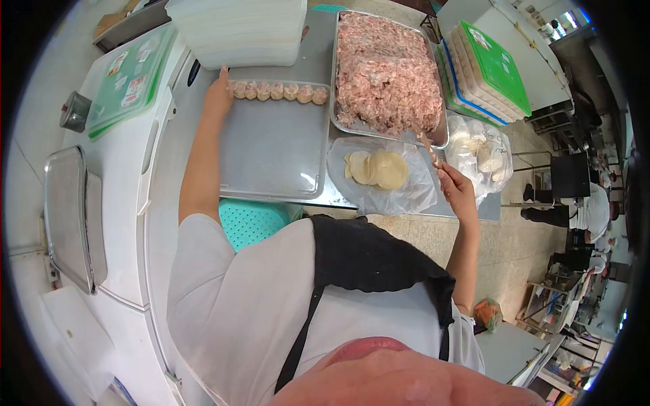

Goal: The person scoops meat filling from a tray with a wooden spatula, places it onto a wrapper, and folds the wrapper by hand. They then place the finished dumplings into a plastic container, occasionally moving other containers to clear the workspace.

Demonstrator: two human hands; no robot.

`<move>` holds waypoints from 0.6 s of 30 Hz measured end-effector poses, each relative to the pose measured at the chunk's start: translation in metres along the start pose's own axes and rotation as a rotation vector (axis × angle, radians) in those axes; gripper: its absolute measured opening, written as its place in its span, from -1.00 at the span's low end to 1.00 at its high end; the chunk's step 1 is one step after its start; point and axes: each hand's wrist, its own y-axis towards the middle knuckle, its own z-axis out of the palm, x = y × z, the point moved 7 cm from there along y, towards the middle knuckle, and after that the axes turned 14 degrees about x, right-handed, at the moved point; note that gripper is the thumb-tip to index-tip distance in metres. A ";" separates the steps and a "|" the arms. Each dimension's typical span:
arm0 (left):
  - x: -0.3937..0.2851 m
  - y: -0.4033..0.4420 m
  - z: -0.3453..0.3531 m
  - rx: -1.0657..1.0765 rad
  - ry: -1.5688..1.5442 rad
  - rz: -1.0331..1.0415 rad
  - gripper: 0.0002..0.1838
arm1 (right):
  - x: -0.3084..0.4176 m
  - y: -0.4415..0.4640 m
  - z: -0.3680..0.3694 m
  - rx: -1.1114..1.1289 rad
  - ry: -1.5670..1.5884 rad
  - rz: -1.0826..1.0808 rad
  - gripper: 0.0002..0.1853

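Note:
My left hand is at the far left corner of a clear plastic tray, beside the end dumpling of a row. One finger points away from me; the others are mostly hidden, so its grip is unclear. Several filled dumplings line the tray's far edge. My right hand is closed around a narrow spatula smeared with meat, its tip at the near edge of a metal tray heaped with minced meat filling. Round dough wrappers lie fanned on a plastic sheet between my hands.
White stacked trays stand behind the clear tray. Right of the meat are green-lidded boxes and a plastic bag with pale contents. A turquoise perforated stool is below the table edge. Other people are at far right.

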 end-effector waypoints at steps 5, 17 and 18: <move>-0.002 -0.017 -0.029 -0.062 0.061 0.109 -0.65 | -0.012 -0.001 -0.004 -0.008 0.023 0.013 -0.70; -0.086 -0.068 -0.061 -0.227 -0.061 0.228 -0.71 | 0.022 0.047 -0.038 -0.049 -0.973 -0.104 -0.65; -0.111 -0.079 -0.065 -0.224 -0.151 0.230 -0.73 | 0.024 0.057 -0.038 -0.033 -1.037 -0.130 -0.65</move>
